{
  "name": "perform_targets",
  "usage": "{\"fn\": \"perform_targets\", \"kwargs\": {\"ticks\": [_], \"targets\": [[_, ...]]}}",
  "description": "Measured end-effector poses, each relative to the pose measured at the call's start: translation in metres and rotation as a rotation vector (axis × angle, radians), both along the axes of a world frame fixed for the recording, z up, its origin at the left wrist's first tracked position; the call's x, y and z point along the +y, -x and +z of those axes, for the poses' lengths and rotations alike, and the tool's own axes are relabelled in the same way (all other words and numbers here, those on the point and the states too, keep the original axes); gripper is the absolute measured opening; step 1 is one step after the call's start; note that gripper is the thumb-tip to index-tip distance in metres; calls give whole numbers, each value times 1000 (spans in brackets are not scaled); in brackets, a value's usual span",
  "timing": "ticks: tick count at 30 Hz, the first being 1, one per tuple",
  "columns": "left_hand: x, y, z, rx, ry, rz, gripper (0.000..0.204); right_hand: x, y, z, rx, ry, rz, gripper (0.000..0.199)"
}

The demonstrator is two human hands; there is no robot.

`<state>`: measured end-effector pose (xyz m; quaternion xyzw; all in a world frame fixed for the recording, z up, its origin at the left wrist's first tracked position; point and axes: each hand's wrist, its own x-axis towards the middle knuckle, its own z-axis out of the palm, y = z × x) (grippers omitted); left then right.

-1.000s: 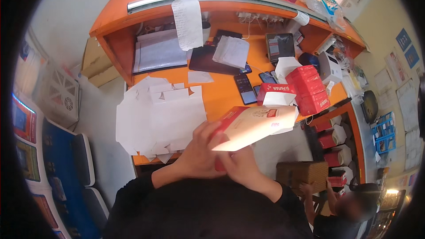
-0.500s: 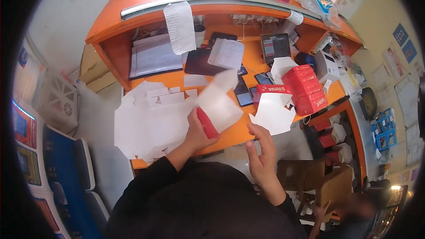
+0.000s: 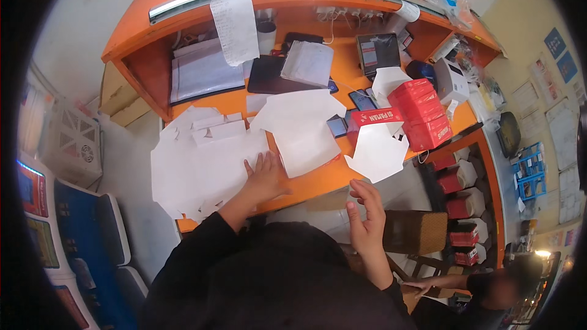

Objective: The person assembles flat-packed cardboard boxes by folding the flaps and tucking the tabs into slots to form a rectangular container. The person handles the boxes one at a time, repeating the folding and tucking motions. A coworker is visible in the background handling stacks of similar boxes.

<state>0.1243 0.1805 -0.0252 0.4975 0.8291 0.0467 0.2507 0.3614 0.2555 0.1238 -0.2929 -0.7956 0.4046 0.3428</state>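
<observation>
Pile of flat white box blanks (image 3: 199,168) lies at the left of the orange desk (image 3: 318,180). Left hand (image 3: 264,177) rests palm down, fingers spread, on the pile's right edge, touching one larger blank (image 3: 302,131) beside it. Right hand (image 3: 367,217) hovers open, holding nothing, just off the desk's front edge. Stack of red boxes (image 3: 422,113) stands further right.

Left hand (image 3: 264,177) flat, palm down, fingers spread — right hand (image 3: 365,220) raised, open, fingers loosely curled, holding nothing
</observation>
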Motion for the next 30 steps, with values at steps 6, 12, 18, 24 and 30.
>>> {"fn": "perform_targets", "kwargs": {"ticks": [6,12,18,24,30], "targets": [[-72,26,43,-158,105,-174,102,-5,14,-11,-27,38,45,33],[-101,50,19,-246,-281,-109,39,-10,43,-18,-67,46,134,30],[-103,68,27,-202,-255,152,23,-17,74,-39,-131,60,268,33],[-130,67,83,-472,-427,417,18,-44,132,-53,-205,-411,374,35],[-157,83,71,-630,-551,456,13,-53,184,-93,197,143,249,13]]}}
